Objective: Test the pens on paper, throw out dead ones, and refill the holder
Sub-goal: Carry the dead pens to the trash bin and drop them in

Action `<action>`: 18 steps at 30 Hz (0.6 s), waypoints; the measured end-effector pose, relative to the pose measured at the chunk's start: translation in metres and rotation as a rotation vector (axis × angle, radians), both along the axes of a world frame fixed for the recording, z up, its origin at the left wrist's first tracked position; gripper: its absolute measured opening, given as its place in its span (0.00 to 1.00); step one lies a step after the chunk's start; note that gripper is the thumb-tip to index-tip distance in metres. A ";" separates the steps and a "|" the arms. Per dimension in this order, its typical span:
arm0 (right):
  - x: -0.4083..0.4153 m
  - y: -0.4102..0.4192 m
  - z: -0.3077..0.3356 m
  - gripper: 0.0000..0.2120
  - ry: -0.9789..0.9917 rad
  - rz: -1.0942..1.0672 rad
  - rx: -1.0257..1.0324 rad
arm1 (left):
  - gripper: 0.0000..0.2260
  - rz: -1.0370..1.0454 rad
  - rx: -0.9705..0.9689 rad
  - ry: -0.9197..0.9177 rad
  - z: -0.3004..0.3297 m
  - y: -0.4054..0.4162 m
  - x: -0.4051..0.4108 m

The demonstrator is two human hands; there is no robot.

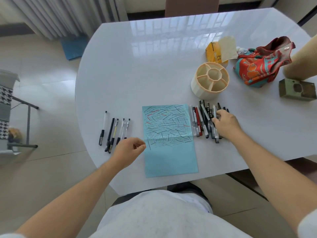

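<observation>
Here, the blue paper [169, 140] at frame centre is dense with black and red strokes. The right hand [224, 123] curls its fingers onto the right pens [203, 121]. The left hand [127, 149], loosely curled and holding nothing, rests beside the left pens [113, 131]. The holder [210, 79] stands at upper right.

Surface: glossy white table [137, 69] with rounded corners.
Centre front: blue paper [171, 158], covered in pen strokes on its upper part.
Left of paper: five pens [114, 133] in a row, side by side.
Right of paper: crowded bunch of pens [199, 121].
Behind that bunch: round cream holder [210, 79], divided into compartments.
Far right: yellow packet [213, 54], red patterned cloth bag [260, 66], small greenish box [297, 90].
</observation>
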State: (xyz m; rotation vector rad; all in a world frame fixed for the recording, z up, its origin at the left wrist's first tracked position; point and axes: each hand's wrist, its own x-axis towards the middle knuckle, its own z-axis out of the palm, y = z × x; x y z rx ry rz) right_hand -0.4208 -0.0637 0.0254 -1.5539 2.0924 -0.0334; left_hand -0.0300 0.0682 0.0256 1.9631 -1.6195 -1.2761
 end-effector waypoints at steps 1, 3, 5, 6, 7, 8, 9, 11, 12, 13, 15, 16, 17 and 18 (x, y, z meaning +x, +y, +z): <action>-0.001 -0.001 -0.003 0.11 0.041 0.035 0.017 | 0.03 0.019 -0.015 -0.057 0.001 0.003 0.007; -0.001 -0.004 -0.008 0.14 0.115 0.090 0.053 | 0.06 0.083 -0.059 -0.182 0.002 0.008 0.022; 0.000 -0.004 -0.010 0.15 0.155 0.112 0.059 | 0.09 0.166 -0.100 -0.290 0.001 0.012 0.038; 0.001 -0.004 -0.010 0.15 0.162 0.112 0.042 | 0.11 0.209 -0.102 -0.330 0.000 0.013 0.044; 0.004 -0.002 -0.009 0.14 0.162 0.106 0.013 | 0.15 0.248 -0.091 -0.366 -0.002 0.013 0.050; 0.007 0.000 -0.008 0.14 0.155 0.096 -0.023 | 0.21 0.274 -0.077 -0.407 -0.003 0.012 0.056; 0.012 0.004 -0.006 0.14 0.138 0.082 -0.061 | 0.26 0.287 -0.063 -0.452 -0.005 0.010 0.060; 0.027 0.016 0.000 0.14 0.077 0.082 -0.133 | 0.37 0.296 -0.020 -0.527 -0.010 0.002 0.064; 0.036 0.026 0.002 0.13 0.044 0.103 -0.153 | 0.41 0.299 0.009 -0.552 -0.012 -0.003 0.065; 0.046 0.036 0.005 0.11 0.009 0.131 -0.155 | 0.45 0.300 0.041 -0.569 -0.014 -0.009 0.065; 0.068 0.062 0.008 0.10 -0.061 0.197 -0.124 | 0.50 0.290 0.106 -0.593 -0.019 -0.021 0.063; 0.078 0.075 0.009 0.09 -0.092 0.221 -0.105 | 0.51 0.281 0.129 -0.604 -0.022 -0.027 0.062; 0.087 0.088 0.009 0.09 -0.119 0.230 -0.094 | 0.51 0.268 0.140 -0.617 -0.025 -0.031 0.062; 0.095 0.101 0.009 0.09 -0.140 0.225 -0.089 | 0.49 0.256 0.141 -0.627 -0.028 -0.034 0.061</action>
